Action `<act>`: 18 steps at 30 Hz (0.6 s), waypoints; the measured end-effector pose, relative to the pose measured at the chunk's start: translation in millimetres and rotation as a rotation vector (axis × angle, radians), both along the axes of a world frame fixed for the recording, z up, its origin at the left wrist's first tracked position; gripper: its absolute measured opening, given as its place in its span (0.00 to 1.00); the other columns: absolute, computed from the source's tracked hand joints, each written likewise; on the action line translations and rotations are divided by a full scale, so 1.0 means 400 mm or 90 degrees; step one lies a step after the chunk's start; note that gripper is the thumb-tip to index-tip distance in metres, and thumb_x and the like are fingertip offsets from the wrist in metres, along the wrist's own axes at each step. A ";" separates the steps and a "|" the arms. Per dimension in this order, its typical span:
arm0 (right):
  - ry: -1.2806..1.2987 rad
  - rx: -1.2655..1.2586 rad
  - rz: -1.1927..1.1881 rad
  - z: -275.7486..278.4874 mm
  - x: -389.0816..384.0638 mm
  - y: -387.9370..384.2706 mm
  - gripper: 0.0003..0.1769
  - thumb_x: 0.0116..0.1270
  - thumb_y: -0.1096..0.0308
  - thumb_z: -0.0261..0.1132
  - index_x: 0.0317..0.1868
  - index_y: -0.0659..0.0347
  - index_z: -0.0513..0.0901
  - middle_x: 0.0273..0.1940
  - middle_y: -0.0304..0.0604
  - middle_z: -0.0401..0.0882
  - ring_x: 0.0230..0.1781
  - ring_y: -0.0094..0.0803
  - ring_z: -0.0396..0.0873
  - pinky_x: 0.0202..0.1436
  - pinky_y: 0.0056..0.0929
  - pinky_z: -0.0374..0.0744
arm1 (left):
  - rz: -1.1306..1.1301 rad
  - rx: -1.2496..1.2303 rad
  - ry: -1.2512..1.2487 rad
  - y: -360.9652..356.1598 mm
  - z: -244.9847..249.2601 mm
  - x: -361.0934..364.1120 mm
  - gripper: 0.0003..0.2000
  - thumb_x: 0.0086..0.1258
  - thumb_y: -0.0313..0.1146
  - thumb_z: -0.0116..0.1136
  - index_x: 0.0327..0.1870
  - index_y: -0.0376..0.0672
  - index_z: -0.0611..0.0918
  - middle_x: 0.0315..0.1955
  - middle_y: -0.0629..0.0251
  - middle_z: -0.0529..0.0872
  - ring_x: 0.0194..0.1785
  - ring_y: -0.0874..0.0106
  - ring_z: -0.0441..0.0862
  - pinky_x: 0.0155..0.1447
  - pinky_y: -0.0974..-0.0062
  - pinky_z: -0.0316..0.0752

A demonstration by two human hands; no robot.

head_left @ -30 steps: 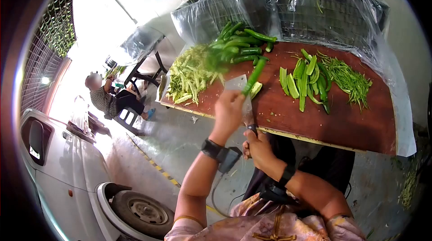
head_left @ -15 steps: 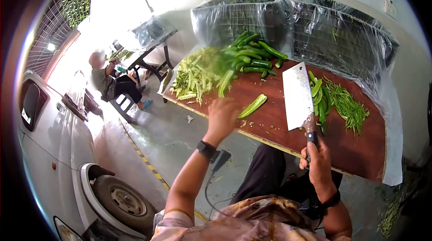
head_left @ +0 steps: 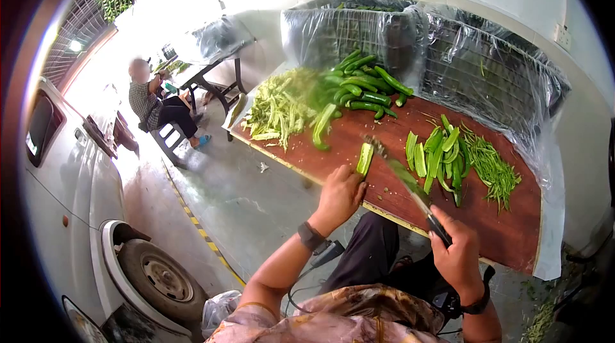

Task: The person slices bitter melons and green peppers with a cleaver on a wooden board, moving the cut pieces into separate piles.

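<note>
**Head view.**

1. Change: half a second ago the cleaver (head_left: 402, 175) stood upright with its flat face to the camera, well to the right of the work. It is now turned edge-on and laid low across the board (head_left: 506, 231), its tip meeting the far end of the pepper (head_left: 364, 158).
2. Change: the left hand (head_left: 339, 194) was reaching toward the heap of whole peppers (head_left: 363, 83). It has drawn back to the board's near edge.
3. Judgement: pepper set, blade engaged; the cutting step is in hand.
4. Left hand: fingers curled and pressed together, pinching the near end of the pepper. The pepper lies lengthwise on the board, running away from the fingertips.
5. Right hand (head_left: 456, 256): closed in a fist round the cleaver handle, off the board's near edge, right of the pepper and apart from it.
6. Surroundings: a loose pepper (head_left: 323, 126) lies beyond the left hand. Halves (head_left: 435, 154) and thin strips (head_left: 492, 165) lie right of the blade. Pale trimmings (head_left: 275, 109) are heaped at the far left corner.
</note>
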State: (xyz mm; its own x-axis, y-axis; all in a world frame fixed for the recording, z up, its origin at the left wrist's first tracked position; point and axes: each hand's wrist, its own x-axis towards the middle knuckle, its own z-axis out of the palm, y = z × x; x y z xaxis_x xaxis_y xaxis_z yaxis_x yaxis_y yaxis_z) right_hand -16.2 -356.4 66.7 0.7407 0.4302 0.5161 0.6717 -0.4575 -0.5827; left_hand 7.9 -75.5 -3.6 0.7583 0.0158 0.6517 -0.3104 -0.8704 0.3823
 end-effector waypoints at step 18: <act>-0.199 -0.458 -0.054 0.110 -0.089 0.056 0.22 0.59 0.70 0.69 0.55 0.46 0.86 0.27 0.45 0.69 0.23 0.42 0.75 0.26 0.39 0.74 | 0.068 0.067 -0.027 -0.033 -0.013 -0.045 0.05 0.63 0.31 0.63 0.38 0.44 0.84 0.39 0.66 0.80 0.46 0.62 0.76 0.51 0.64 0.69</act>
State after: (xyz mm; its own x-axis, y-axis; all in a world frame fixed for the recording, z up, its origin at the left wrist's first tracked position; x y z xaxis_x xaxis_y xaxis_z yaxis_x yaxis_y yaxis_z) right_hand -51.9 -334.1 110.6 0.6526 0.6856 0.3226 0.7012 -0.7078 0.0860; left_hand -10.1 -88.5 -8.9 0.7279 0.0255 0.6852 -0.2270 -0.9340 0.2759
